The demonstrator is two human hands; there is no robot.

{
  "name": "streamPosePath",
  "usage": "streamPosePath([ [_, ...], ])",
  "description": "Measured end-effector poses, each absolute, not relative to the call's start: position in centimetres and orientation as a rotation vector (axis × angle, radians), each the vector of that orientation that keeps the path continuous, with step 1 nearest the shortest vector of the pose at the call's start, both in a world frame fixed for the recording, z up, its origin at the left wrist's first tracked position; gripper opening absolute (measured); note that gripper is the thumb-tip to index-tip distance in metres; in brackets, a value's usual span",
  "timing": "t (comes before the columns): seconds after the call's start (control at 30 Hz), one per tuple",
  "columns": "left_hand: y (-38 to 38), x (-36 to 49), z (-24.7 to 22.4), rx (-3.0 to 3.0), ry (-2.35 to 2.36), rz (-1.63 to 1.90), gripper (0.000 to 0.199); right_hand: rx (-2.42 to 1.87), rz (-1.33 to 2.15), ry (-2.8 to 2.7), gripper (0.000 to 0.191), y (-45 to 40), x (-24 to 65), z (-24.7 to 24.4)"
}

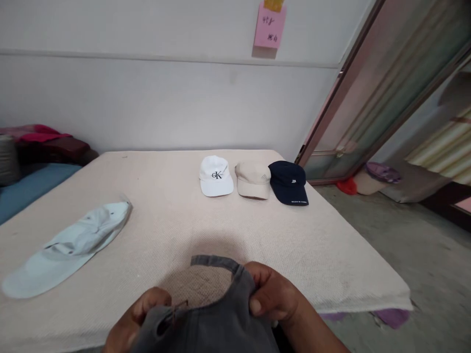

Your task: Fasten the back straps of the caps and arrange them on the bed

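Note:
A dark grey cap is held up at the bottom centre, with its back strap and opening facing away from me. My left hand grips its left side near the small metal buckle. On the right side, my right hand pinches the fabric between thumb and fingers. Farther back stand a white cap with black letters, a beige cap and a navy cap, side by side. A pale blue cap lies flattened at the left.
The caps are on a bed-like surface with a cream cover. Behind it is a white wall with a pink note. Blue and red cloth lies at the far left. A glass-panelled door and grey floor are at the right.

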State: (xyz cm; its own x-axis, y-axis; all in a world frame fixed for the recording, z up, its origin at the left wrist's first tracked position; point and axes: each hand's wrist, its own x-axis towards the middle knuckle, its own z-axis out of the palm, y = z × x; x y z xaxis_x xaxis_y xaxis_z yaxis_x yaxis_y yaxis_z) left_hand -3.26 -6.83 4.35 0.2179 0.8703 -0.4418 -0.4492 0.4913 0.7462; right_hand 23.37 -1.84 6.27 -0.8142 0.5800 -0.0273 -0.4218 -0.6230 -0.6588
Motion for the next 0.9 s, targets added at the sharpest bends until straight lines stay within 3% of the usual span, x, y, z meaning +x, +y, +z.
streamPosePath([
  [0.1, -6.1, -3.3, 4.3, 0.438, 0.870, 0.904, 0.022, -0.389, 2.352, -0.930, 0.033, -1.2, 23.2, 6.7],
  [0.3, -3.7, -1.4, 5.0, 0.509, 0.829, 0.879, 0.030, -0.572, 2.126, -0.922, 0.015, 0.7, 22.2, 6.9],
  [0.4, -3.4, -0.8, 4.6, 0.516, 0.828, 0.877, 0.034, -0.692, 2.090, -0.904, 0.016, 1.0, 21.6, 6.6],
  [0.5, -3.3, -0.6, 4.6, 0.517, 0.824, 0.910, 0.025, -0.744, 2.072, -0.891, 0.019, 1.1, 21.2, 6.5],
  [0.9, -2.3, 0.1, 3.6, 0.561, 0.901, 0.953, 0.021, -0.640, 2.101, -0.894, 0.019, 1.8, 21.1, 5.8],
])
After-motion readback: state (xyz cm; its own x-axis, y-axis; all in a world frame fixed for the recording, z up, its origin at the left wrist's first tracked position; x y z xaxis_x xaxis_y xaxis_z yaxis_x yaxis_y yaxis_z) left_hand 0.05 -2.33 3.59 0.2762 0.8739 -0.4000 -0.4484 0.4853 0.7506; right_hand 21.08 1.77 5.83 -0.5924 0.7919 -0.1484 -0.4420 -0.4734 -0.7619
